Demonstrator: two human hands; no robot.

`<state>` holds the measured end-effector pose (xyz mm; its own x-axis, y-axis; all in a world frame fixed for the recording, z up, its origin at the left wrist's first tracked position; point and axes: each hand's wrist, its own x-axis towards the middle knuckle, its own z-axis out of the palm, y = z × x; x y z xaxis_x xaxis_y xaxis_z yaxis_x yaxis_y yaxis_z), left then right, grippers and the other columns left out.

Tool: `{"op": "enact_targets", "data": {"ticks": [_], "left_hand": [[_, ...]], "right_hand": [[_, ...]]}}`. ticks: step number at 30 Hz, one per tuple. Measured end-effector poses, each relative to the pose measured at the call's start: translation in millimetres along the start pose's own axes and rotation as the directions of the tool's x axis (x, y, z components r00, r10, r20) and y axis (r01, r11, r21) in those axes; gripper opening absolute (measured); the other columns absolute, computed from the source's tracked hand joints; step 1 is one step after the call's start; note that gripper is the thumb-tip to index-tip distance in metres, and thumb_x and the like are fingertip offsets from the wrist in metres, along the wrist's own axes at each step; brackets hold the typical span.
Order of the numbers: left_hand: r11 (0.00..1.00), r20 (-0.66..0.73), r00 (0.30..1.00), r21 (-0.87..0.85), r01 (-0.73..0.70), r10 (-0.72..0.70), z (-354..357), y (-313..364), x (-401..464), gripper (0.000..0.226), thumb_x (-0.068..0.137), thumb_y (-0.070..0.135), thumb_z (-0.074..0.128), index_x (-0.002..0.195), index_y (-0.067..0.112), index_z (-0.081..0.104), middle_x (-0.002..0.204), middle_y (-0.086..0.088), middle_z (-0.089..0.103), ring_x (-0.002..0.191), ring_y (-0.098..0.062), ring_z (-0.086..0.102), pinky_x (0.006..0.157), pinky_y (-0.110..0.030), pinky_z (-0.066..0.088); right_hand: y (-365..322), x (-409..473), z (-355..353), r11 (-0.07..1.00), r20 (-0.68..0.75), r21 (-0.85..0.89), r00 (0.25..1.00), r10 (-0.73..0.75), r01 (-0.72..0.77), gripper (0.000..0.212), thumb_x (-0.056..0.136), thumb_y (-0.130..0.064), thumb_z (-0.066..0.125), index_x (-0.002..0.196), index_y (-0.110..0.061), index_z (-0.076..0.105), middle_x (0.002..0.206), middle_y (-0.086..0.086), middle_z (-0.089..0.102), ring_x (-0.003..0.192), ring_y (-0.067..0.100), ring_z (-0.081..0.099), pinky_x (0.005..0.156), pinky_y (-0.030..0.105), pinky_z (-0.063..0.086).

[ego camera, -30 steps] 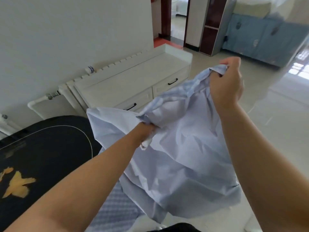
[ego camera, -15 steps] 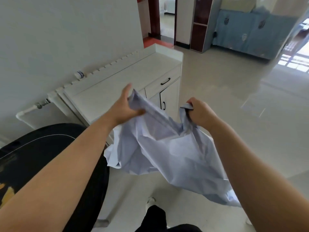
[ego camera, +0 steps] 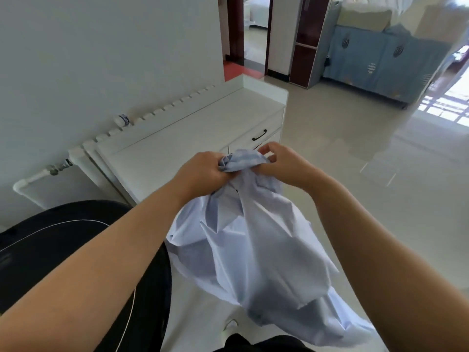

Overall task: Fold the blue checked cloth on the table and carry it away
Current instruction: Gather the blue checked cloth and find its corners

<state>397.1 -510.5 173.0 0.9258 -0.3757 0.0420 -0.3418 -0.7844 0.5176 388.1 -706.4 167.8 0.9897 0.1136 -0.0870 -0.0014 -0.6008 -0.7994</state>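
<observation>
pale tiled floor (ego camera: 330, 153) runs back to a doorway and a blue patterned cabinet (ego camera: 375, 59) at the far wall. white low cabinet (ego camera: 177, 146) w/ black drawer handles sits along the left wall, a white radiator (ego camera: 83, 151) just behind it. black round table (ego camera: 63, 240) w/ a thin white line near its rim fills the lower left.

blue checked cloth (ego camera: 253, 250) is off the table, held up in the air in front of the person, over the floor just right of the table edge. it's gathered at the top into a bunch, and the rest hangs down loose and crumpled, lower end trailing toward bottom right.

left hand (ego camera: 203, 174) is clenched on the bunched top from the left side, cloth coming out btwn thumb and fingers. right hand (ego camera: 281, 163) is right next to it, touching the same bunch; fingertips pinch the cloth's top edge from the right. both hands close together, forearms reaching in from the bottom corners. dark clothing of the person shows at the bottom edge.
</observation>
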Motion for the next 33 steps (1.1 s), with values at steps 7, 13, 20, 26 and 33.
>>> {"op": "enact_targets", "data": {"ticks": [7, 13, 20, 26, 33], "left_hand": [[0.848, 0.195, 0.981, -0.520, 0.098, 0.007, -54, -46, 28, 0.045, 0.085, 0.038, 0.066, 0.077, -0.006, 0.056, 0.067, -0.007, 0.056, 0.066, -0.016, 0.053, 0.067, -0.033, 0.040], [0.642, 0.195, 0.962, -0.717, 0.273, -0.191, -55, -57, 49, 0.027, 0.088, 0.028, 0.061, 0.096, 0.002, 0.067, 0.084, -0.014, 0.066, 0.077, -0.022, 0.064, 0.067, -0.027, 0.052], [0.691, 0.241, 0.951, -0.655, 0.306, -0.194, -69, -78, 51, 0.022, 0.087, 0.029, 0.062, 0.091, 0.008, 0.069, 0.079, -0.008, 0.069, 0.073, -0.018, 0.064, 0.066, -0.027, 0.051], [0.845, 0.340, 0.898, -0.356, 0.398, -0.280, -99, -92, 47, 0.025, 0.087, 0.037, 0.066, 0.073, 0.016, 0.066, 0.077, -0.005, 0.069, 0.071, -0.019, 0.064, 0.068, -0.031, 0.050], [0.796, 0.173, 0.784, 0.255, 0.549, -0.596, -17, -129, 45, 0.029, 0.094, 0.036, 0.052, 0.074, 0.015, 0.057, 0.070, -0.007, 0.055, 0.060, -0.018, 0.048, 0.052, -0.027, 0.034]], "right_hand": [[39, 40, 30, 0.919, 0.301, 0.324, 0.945, 0.128, -0.227, 0.044, 0.097, -0.008, 0.049, 0.134, -0.030, 0.043, 0.132, -0.005, 0.051, 0.101, 0.014, 0.058, 0.077, 0.026, 0.049], [16, 62, 94, 0.926, 0.500, 0.140, 0.832, 0.240, -0.351, 0.026, 0.094, -0.010, 0.052, 0.120, -0.015, 0.054, 0.097, 0.003, 0.060, 0.082, 0.017, 0.057, 0.070, 0.024, 0.054], [16, 68, 128, 0.822, 0.476, 0.200, 0.786, 0.394, -0.533, 0.020, 0.099, -0.028, 0.046, 0.097, -0.015, 0.061, 0.089, 0.000, 0.057, 0.093, 0.021, 0.056, 0.088, 0.028, 0.043], [61, 112, 113, 0.821, -0.058, 0.410, 0.887, 0.459, -0.398, 0.023, 0.089, -0.005, 0.046, 0.071, -0.009, 0.059, 0.069, 0.012, 0.060, 0.055, 0.021, 0.057, 0.055, 0.029, 0.037], [50, 140, -10, 0.962, -0.434, -0.265, 0.884, -0.176, 0.062, 0.016, 0.080, -0.017, 0.057, 0.088, -0.012, 0.069, 0.071, 0.002, 0.050, 0.075, 0.024, 0.049, 0.070, 0.030, 0.035]]}}
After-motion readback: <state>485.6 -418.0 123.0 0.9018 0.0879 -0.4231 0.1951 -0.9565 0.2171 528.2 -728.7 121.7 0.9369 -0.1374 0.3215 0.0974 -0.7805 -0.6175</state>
